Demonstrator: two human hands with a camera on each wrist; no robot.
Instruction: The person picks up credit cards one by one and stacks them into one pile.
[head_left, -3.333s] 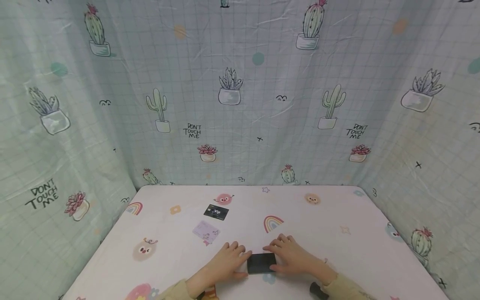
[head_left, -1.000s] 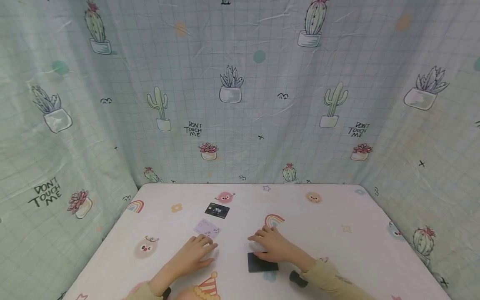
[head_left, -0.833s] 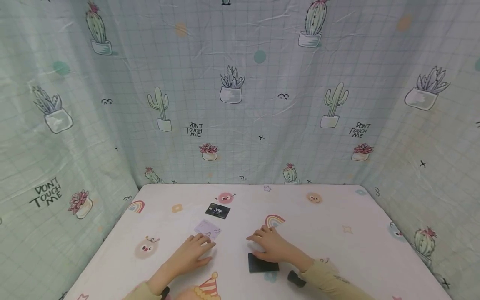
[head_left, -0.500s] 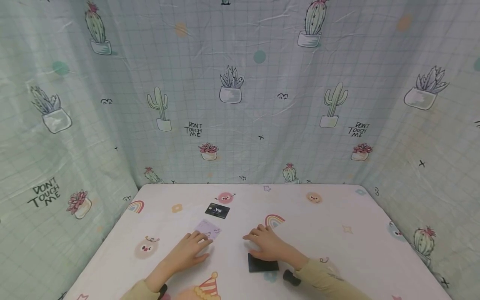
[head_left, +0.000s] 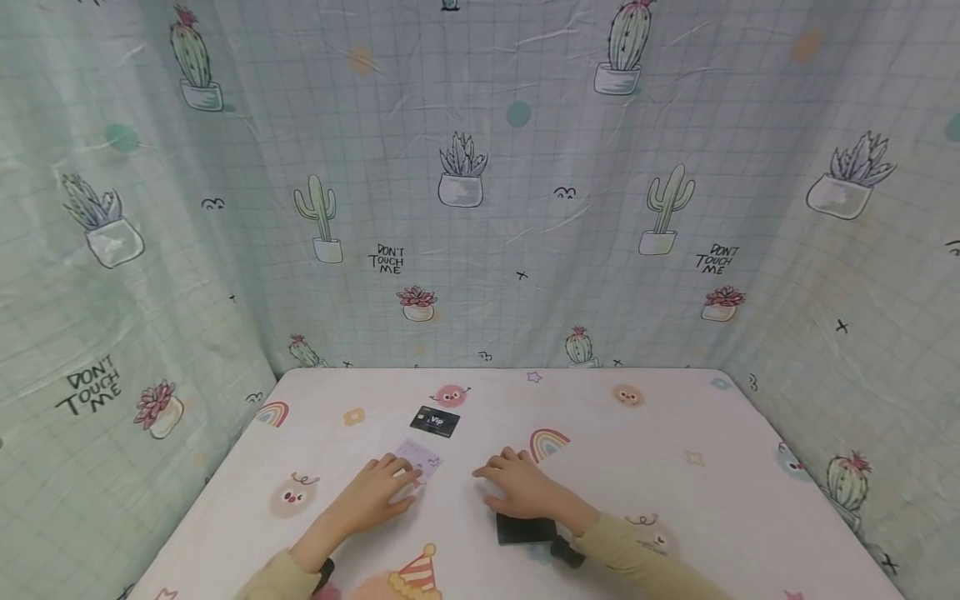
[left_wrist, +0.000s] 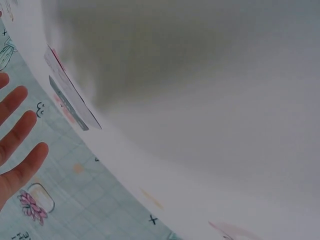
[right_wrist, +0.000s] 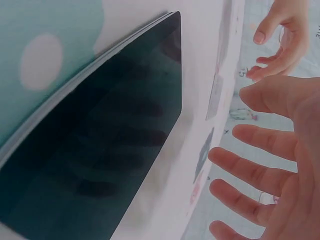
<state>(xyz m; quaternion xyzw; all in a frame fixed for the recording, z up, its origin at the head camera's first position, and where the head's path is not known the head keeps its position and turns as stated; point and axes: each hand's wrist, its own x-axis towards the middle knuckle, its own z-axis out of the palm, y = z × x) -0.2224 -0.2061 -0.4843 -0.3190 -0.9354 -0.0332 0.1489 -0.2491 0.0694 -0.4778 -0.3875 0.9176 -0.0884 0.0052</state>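
A person's two forearms (head_left: 318,537) reached forward from tan sleeves (head_left: 637,558), slanting in toward each other. The left hand (head_left: 375,493) and the right hand (head_left: 521,486) were held apart, backs upward — fingers (left_wrist: 21,131) relaxed, spread and slightly bent, both thumbs (right_wrist: 267,95) pointing inward.

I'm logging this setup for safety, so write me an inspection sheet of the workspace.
Surface: pinkish-white tabletop with cartoon prints.
Job's things: dark, thin, glossy rectangular slab; black rectangular plastic-looking card marked "Vip"; pale purple rectangular plastic-looking card; all lying flat.
Clutter: nothing seen; the black shape by the right wrist is probably worn gear.
Grip: left hand near the purple card, right hand near the slab; fingers apart, both holding nothing.
Cables: nothing seen.
Surroundings: pale green fabric curtain, cactus-printed.
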